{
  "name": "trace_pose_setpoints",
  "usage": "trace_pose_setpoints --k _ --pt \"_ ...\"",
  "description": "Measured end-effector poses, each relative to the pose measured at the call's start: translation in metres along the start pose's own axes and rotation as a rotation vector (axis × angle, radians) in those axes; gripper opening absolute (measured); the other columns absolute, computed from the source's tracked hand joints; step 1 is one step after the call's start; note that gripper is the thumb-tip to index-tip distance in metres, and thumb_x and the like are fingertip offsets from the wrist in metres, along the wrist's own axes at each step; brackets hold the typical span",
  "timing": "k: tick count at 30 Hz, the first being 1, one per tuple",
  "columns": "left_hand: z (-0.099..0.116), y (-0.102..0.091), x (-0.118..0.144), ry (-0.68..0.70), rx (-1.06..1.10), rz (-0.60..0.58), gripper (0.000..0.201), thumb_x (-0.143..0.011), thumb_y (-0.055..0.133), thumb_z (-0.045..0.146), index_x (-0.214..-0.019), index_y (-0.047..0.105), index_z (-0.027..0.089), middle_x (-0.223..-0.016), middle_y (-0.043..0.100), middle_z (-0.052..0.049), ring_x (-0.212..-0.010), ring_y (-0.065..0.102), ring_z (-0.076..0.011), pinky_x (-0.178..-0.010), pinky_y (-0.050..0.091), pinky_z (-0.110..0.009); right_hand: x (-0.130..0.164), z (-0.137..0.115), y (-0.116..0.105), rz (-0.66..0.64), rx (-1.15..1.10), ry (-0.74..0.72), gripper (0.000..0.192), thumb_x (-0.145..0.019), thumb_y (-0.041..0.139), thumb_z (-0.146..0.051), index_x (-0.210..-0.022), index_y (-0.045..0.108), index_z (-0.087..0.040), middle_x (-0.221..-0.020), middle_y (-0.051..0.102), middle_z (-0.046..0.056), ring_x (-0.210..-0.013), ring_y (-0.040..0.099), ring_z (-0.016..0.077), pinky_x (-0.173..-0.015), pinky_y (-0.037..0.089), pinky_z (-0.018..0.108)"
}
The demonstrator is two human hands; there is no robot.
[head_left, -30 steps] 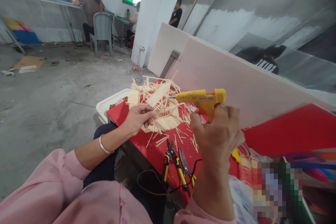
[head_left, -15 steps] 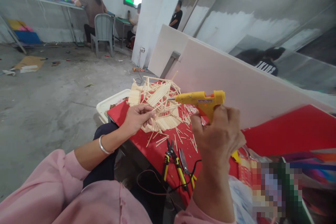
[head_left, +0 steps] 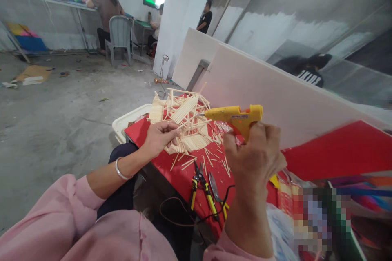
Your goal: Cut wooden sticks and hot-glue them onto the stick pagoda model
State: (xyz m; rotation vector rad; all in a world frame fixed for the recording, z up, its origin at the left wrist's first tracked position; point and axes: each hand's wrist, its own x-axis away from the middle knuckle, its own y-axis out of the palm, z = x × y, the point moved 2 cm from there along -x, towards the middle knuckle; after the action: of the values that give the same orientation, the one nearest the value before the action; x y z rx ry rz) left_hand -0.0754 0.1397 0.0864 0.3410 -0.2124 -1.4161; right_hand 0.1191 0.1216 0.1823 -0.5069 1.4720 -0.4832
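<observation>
My right hand (head_left: 257,153) is wrapped round the grip of a yellow hot glue gun (head_left: 231,114). The gun's metal nozzle points left, at or close to the sticks near the middle of a model. My left hand (head_left: 161,138) pinches a thin wooden stick (head_left: 186,121) between thumb and fingers, its far end near the nozzle. Below and behind it lies the model made of pale wooden sticks (head_left: 194,140), with flat rows and a sloped panel (head_left: 185,109). Whether the pinched stick is joined to the model, I cannot tell.
Wire-cutting pliers (head_left: 200,187) and a second cutting tool (head_left: 215,187) lie on the red tabletop (head_left: 139,131) among loose stick pieces (head_left: 210,158). A black cord crosses the front edge. White boards (head_left: 241,85) stand behind, a pale tray (head_left: 134,115) at left. Other people sit or stand farther off.
Almost nothing differs. Both hands, the glue gun and the stick keep their places, with only a very slight shift of the view.
</observation>
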Motion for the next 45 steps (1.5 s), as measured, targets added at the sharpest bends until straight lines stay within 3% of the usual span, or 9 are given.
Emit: trace_pose_setpoints --k 9,17,22,27,35,41,45 --pt "0.001 0.003 -0.001 -0.042 0.060 -0.028 0.020 -0.065 0.079 0.026 -0.072 0.065 0.014 -0.059 0.068 0.000 -0.040 0.056 -0.0065 -0.033 0.037 -0.015 0.001 0.001 0.004 -0.031 -0.007 0.017 0.043 -0.083 0.053 -0.041 -0.116 0.059 -0.015 -0.101 0.059 0.012 -0.071 0.048 0.0171 -0.054 0.015 0.028" --pt "0.008 0.008 0.000 -0.226 0.156 -0.058 0.021 -0.067 0.080 0.023 -0.069 0.061 0.014 -0.062 0.069 -0.001 -0.038 0.053 -0.0045 -0.032 0.033 -0.016 0.004 0.004 0.009 0.007 -0.068 0.023 0.045 -0.078 0.057 -0.044 -0.114 0.059 -0.016 -0.099 0.057 0.012 -0.075 0.049 0.0193 -0.054 0.023 0.029" --pt "0.007 0.008 -0.001 -0.343 0.197 -0.093 0.014 -0.069 0.077 0.018 -0.069 0.063 0.013 -0.063 0.068 -0.002 -0.040 0.053 -0.0040 -0.032 0.029 -0.016 0.007 0.010 0.009 0.021 -0.050 0.074 0.044 -0.079 0.058 -0.049 -0.106 0.062 -0.015 -0.092 0.057 0.010 -0.070 0.048 0.0182 -0.054 0.021 0.028" --pt "0.003 0.010 -0.006 -0.356 0.231 -0.100 0.011 -0.072 0.073 0.016 -0.067 0.065 0.014 -0.068 0.069 -0.005 -0.043 0.053 -0.0036 -0.034 0.030 -0.015 0.014 0.023 0.009 -0.010 -0.126 0.134 0.037 -0.076 0.062 -0.048 -0.093 0.062 -0.015 -0.084 0.055 0.008 -0.069 0.047 0.0176 -0.054 0.023 0.027" --pt "0.008 0.016 -0.008 -0.406 0.232 -0.060 0.012 -0.073 0.073 0.015 -0.064 0.065 0.015 -0.067 0.070 -0.005 -0.043 0.053 -0.0034 -0.033 0.031 -0.014 0.026 0.040 0.016 -0.083 -0.285 0.175 0.032 -0.072 0.064 -0.046 -0.068 0.043 -0.022 -0.066 0.039 -0.003 -0.061 0.040 0.0142 -0.055 0.029 0.028" --pt "0.011 0.017 -0.007 -0.414 0.224 -0.050 0.012 -0.071 0.074 0.014 -0.066 0.063 0.015 -0.066 0.070 -0.004 -0.042 0.053 -0.0033 -0.032 0.031 -0.014 0.027 0.027 0.020 -0.104 -0.316 0.135 0.029 -0.076 0.061 -0.047 -0.074 0.048 -0.021 -0.066 0.042 -0.003 -0.061 0.040 0.0139 -0.057 0.032 0.028" --pt "0.010 0.018 -0.006 -0.397 0.229 -0.033 0.012 -0.073 0.073 0.012 -0.067 0.062 0.013 -0.063 0.068 -0.003 -0.041 0.053 -0.0034 -0.033 0.030 -0.014 0.024 0.004 0.022 -0.033 -0.203 0.034 0.029 -0.081 0.058 -0.043 -0.093 0.057 -0.017 -0.081 0.054 0.005 -0.071 0.049 0.0177 -0.058 0.034 0.029"
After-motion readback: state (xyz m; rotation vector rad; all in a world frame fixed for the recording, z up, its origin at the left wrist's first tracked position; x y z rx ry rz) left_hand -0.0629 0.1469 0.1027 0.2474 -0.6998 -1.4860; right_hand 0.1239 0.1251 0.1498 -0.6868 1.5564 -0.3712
